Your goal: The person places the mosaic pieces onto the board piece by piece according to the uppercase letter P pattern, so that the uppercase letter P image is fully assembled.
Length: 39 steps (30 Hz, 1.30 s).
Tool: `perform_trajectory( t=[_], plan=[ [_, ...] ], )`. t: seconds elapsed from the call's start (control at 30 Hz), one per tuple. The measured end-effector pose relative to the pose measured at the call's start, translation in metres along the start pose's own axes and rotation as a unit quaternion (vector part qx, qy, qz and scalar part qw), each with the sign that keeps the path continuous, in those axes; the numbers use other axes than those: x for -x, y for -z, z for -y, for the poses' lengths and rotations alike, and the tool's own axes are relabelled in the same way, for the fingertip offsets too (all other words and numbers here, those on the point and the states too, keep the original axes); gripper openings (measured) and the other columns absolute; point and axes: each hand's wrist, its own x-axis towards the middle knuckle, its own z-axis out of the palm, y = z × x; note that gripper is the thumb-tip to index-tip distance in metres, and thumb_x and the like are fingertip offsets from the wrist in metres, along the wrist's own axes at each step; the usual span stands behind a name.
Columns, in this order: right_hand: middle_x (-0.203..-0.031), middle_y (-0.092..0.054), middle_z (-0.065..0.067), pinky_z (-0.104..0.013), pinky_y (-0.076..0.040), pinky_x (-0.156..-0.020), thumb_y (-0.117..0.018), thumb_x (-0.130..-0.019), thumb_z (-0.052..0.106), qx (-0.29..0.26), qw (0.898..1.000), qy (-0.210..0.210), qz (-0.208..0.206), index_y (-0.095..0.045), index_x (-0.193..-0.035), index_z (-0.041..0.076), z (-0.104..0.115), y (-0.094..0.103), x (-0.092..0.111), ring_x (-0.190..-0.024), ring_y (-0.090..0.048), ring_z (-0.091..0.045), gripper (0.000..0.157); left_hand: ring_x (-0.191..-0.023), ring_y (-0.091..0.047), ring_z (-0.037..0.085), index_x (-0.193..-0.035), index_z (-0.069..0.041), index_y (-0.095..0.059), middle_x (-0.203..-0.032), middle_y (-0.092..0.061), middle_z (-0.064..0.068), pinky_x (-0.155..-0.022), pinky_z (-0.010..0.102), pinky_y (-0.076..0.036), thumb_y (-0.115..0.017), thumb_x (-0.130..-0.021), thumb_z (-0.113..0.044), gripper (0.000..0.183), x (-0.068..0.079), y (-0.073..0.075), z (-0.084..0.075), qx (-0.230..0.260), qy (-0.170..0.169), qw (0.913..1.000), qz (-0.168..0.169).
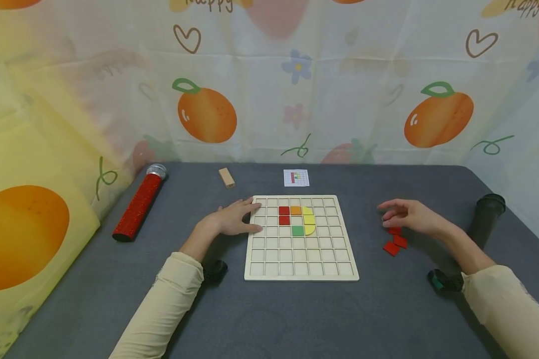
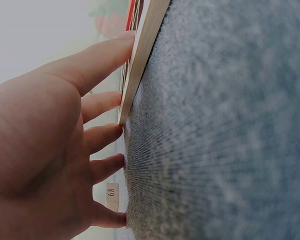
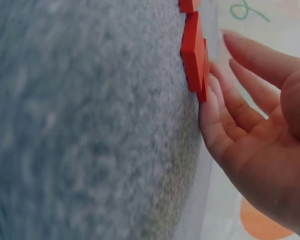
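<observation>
Currently, red tiles [image 1: 392,248] lie about 5 o'clock from the fingertips of the right hand [image 1: 415,217], the nearer hand; squarish, no clear long axis. Its fingers bend loosely, thumb apart, no tile visibly gripped. Left hand [image 1: 226,219], fingers extended, touches the gridded board [image 1: 302,277] at its 10 o'clock edge.

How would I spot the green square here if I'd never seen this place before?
On the dark grey table, find the pale wooden grid board that the left hand is touching. In its upper half, go to the lowest yellow piece. The green square sits immediately left of it, the only green piece on the board.
</observation>
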Motion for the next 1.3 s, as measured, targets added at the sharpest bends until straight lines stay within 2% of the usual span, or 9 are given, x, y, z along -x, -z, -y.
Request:
perform_trajectory(
  t=[0.17, 0.37, 0.8, 0.93, 1.17, 1.3],
  plan=[
    [-0.112, -0.059, -0.019, -0.028, -0.051, -0.077, -0.071, -0.086, 0.009, 0.005, 1.0, 0.01, 0.017, -0.044, -0.134, -0.01, -0.0019, 0.0026, 0.0029, -0.097, -0.059, -0.023, 0.058, -0.143, -0.01, 0.035, -0.153, -0.015, -0.025, -0.158, -0.011, 0.01, -0.102, 0.07, -0.009, -0.058, -0.092, -0.048, 0.076, 0.0, 0.0008, -0.0005, 0.0, 0.002, 1.0, 0.001],
    [-0.11, -0.058, -0.017, -0.027, -0.05, -0.077, -0.072, -0.084, 0.006, 0.026, 0.999, 0.021, 0.019, -0.047, -0.133, -0.008, -0.002, 0.0038, 0.0056, -0.099, -0.055, -0.028, 0.056, -0.143, -0.01, 0.035, -0.153, -0.014, -0.025, -0.158, -0.01, 0.011, -0.102, 0.07, -0.009, -0.057, -0.092, -0.049, 0.077, -0.0005, 0.002, -0.0006, -0.001, 0.002, 1.0, 0.0],
    [-0.099, -0.059, -0.016, -0.027, -0.051, -0.072, -0.073, -0.082, 0.001, 0.007, 0.999, 0.045, 0.002, -0.037, -0.138, -0.011, -0.0038, 0.0035, 0.0065, -0.086, -0.058, -0.016, 0.067, -0.143, -0.01, 0.035, -0.153, -0.015, -0.025, -0.158, -0.011, 0.011, -0.101, 0.071, -0.009, -0.057, -0.092, -0.05, 0.077, 0.0012, 0.0035, -0.002, -0.003, 0.003, 1.0, -0.004],
    [-0.097, -0.06, -0.015, -0.027, -0.051, -0.07, -0.073, -0.082, 0.002, 0.024, 0.998, 0.05, -0.012, -0.036, -0.137, -0.012, -0.003, 0.0026, 0.007, -0.084, -0.059, -0.016, 0.067, -0.143, -0.01, 0.035, -0.153, -0.014, -0.025, -0.158, -0.011, 0.011, -0.101, 0.071, -0.009, -0.057, -0.092, -0.049, 0.077, 0.0022, 0.0032, -0.002, -0.001, 0.003, 1.0, -0.002],
    [-0.088, -0.061, -0.011, -0.027, -0.046, -0.061, -0.076, -0.081, 0.008, 0.069, 0.996, 0.012, -0.053, -0.039, -0.136, -0.011, 0.0009, 0.0026, 0.0083, -0.071, -0.058, -0.016, 0.068, -0.143, -0.01, 0.035, -0.153, -0.014, -0.025, -0.158, -0.011, 0.011, -0.101, 0.071, -0.009, -0.057, -0.092, -0.049, 0.077, 0.0022, 0.0029, -0.0022, 0.001, 0.003, 1.0, -0.002],
    [-0.087, -0.062, -0.01, -0.028, -0.045, -0.06, -0.076, -0.082, 0.009, 0.074, 0.995, 0.0, -0.061, -0.043, -0.133, -0.012, 0.0013, 0.0024, 0.0087, -0.07, -0.059, -0.016, 0.064, -0.143, -0.009, 0.035, -0.153, -0.015, -0.025, -0.158, -0.011, 0.011, -0.101, 0.071, -0.008, -0.057, -0.092, -0.049, 0.077, 0.0024, 0.0025, -0.0011, 0.003, 0.003, 1.0, -0.002]
  ],
)
